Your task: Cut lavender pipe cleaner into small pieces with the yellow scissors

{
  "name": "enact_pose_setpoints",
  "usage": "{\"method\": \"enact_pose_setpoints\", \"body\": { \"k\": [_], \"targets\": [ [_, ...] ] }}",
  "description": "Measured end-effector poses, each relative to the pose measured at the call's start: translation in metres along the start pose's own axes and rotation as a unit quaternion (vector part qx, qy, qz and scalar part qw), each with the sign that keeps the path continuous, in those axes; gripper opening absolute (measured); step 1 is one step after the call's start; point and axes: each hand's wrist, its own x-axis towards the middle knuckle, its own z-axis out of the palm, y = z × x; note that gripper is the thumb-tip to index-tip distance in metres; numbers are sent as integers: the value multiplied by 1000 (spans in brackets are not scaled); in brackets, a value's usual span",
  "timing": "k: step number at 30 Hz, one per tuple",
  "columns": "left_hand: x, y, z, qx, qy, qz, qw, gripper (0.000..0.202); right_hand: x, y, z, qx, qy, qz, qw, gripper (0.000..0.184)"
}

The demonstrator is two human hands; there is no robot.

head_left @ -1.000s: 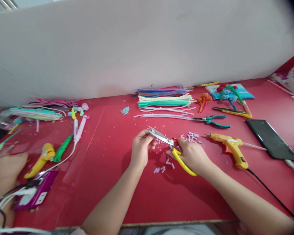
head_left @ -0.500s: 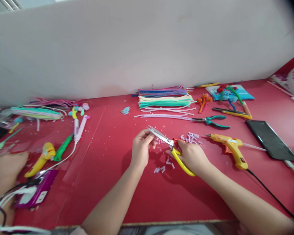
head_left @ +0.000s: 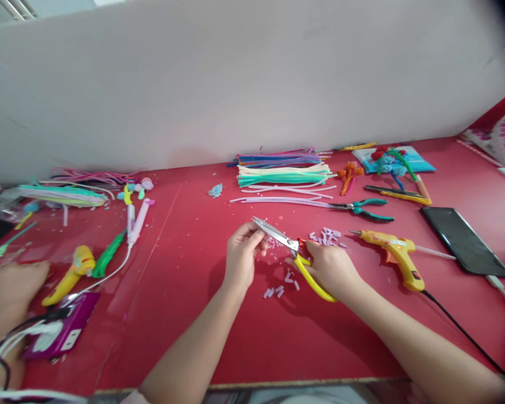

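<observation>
Left of scissors (head_left: 293,244), left hand (head_left: 240,257): fingers bunched at blades; cannot tell what they pinch. Just nearer than scissors, few cut lilac pieces (head_left: 269,293) on surface (head_left: 185,325). At scissors' handles, right hand (head_left: 332,266) gripping. Right of scissors, lilac pile (head_left: 329,235). For clean trimming: small snips, left hand steady, fingertips clear of blade edges.

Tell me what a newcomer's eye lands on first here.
Likely the yellow-handled scissors in the right hand, mid-table, blades by the left hand. Next, the yellow glue gun lying on the red tabletop, right of the right hand. Then the coloured stem bundles in front of the pale wall.
</observation>
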Motion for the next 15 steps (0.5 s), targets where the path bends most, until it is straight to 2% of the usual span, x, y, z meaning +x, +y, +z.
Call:
{"method": "enact_pose_setpoints", "body": {
  "k": [6,10,12,15],
  "targets": [
    [0,-1,-1,8,7,-1,1000,10,3,4,-3,13,1,19,1000,34],
    [-1,-5,1,49,-2,-6,999,15,7,4,-6,117,10,39,992,31],
    [-4,-7,3,107,-26,-4,994,14,8,2,-7,226,4,35,974,27],
    [-10,-9,8,218,-67,25,973,11,8,-2,-11,401,-14,19,916,19]
  ]
}}
